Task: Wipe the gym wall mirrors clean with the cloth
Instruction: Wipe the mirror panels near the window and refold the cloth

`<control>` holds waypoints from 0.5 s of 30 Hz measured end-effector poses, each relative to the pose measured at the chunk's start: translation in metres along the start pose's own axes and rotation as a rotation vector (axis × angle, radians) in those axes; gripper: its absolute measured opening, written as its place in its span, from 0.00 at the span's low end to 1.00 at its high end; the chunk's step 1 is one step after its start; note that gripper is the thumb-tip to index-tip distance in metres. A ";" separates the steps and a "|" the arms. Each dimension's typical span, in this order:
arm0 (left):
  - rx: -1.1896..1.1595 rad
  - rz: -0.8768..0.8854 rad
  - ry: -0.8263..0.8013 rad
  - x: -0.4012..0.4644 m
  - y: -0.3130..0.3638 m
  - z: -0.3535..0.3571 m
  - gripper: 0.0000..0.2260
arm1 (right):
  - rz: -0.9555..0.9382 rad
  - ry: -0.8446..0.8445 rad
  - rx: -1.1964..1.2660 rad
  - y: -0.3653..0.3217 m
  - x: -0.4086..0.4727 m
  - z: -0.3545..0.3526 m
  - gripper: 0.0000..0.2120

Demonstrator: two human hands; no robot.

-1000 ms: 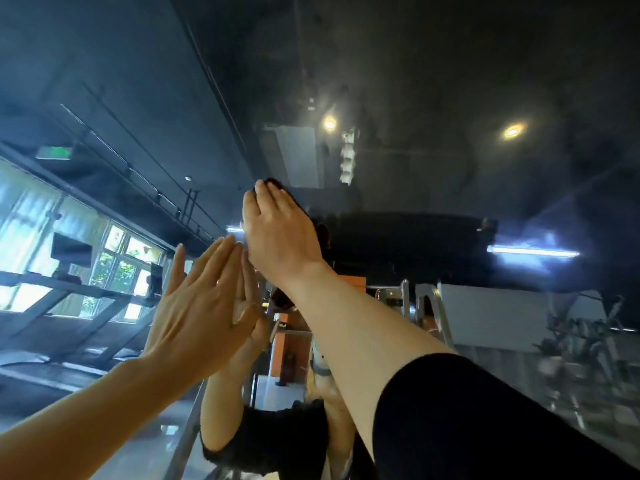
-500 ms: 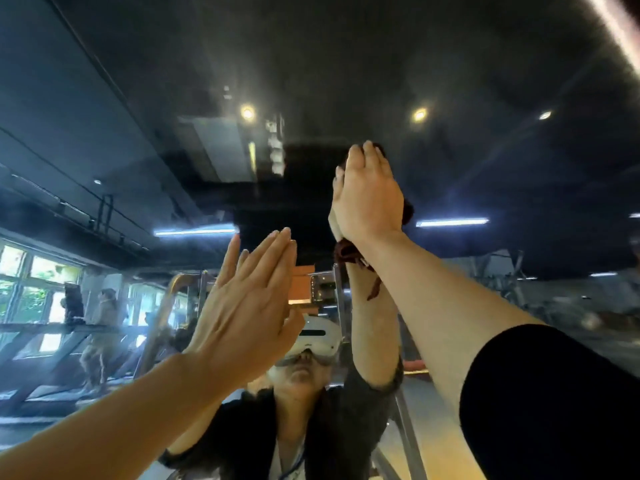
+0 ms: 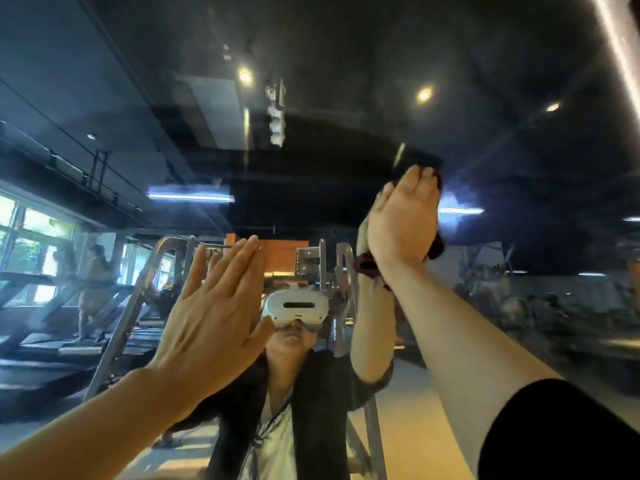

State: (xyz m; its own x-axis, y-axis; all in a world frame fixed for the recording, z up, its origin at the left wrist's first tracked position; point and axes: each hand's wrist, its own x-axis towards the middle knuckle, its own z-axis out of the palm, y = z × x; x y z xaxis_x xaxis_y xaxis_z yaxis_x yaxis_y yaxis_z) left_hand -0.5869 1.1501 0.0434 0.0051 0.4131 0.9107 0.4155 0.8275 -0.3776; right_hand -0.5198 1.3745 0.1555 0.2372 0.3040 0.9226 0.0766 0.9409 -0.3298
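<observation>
The wall mirror (image 3: 346,64) fills the whole view and reflects the gym and me. My right hand (image 3: 401,220) is raised high and presses a dark red cloth (image 3: 437,245) flat against the glass; the cloth shows only at the edges of the hand and below the wrist. My left hand (image 3: 214,317) lies lower and to the left, its fingers straight and its palm flat against the mirror, holding nothing.
In the reflection stand treadmills (image 3: 52,348) by bright windows at the left, a metal ladder frame (image 3: 332,271) behind me, and more machines at the right. A pale strip (image 3: 620,39) marks the mirror's upper right edge.
My right hand has swept the cloth to the right across the glass. My view has turned with it. The left hand stays flat on the mirror.
</observation>
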 end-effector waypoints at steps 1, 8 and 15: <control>-0.004 -0.028 -0.016 -0.006 -0.001 -0.001 0.36 | -0.102 -0.011 0.012 -0.022 -0.017 0.004 0.23; -0.017 -0.127 -0.048 -0.042 0.013 -0.008 0.35 | -0.683 -0.204 0.031 -0.087 -0.095 0.012 0.25; -0.002 -0.118 -0.114 -0.043 0.051 0.001 0.36 | -0.347 -0.154 0.055 0.055 -0.041 -0.021 0.24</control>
State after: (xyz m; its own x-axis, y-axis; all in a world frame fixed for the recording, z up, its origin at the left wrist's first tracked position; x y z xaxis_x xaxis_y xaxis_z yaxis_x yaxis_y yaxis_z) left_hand -0.5668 1.1749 -0.0154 -0.1470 0.3533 0.9239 0.4090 0.8722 -0.2685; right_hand -0.5047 1.4106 0.0948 0.0575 -0.0192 0.9982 0.0736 0.9972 0.0149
